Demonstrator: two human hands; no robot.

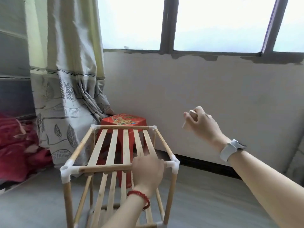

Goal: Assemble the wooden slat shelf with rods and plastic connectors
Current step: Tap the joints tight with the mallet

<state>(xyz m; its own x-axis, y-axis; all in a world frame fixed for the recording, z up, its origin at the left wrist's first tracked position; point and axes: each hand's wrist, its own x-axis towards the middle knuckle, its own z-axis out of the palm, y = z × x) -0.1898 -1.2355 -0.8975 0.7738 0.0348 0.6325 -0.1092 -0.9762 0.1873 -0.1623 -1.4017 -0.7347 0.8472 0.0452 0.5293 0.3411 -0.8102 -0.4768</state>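
The wooden slat shelf [115, 145] stands upright on the grey floor, its top tier of pale slats framed by round rods. White plastic connectors join the rods at the corners, such as the near-left connector [67, 171] and the near-right connector [172, 163]. My left hand [148, 170], with a red bead bracelet on the wrist, grips the near top rod [105, 168] close to the right corner. My right hand [200, 122], with a white watch on the wrist, is raised to the right of the shelf and holds a short wooden rod [191, 112] in its fist.
A red plastic stool [124, 121] stands behind the shelf against the white wall. A patterned curtain [69, 89] hangs at the left, with red bedding [18, 145] beside it. A window [205, 23] runs above the wall.
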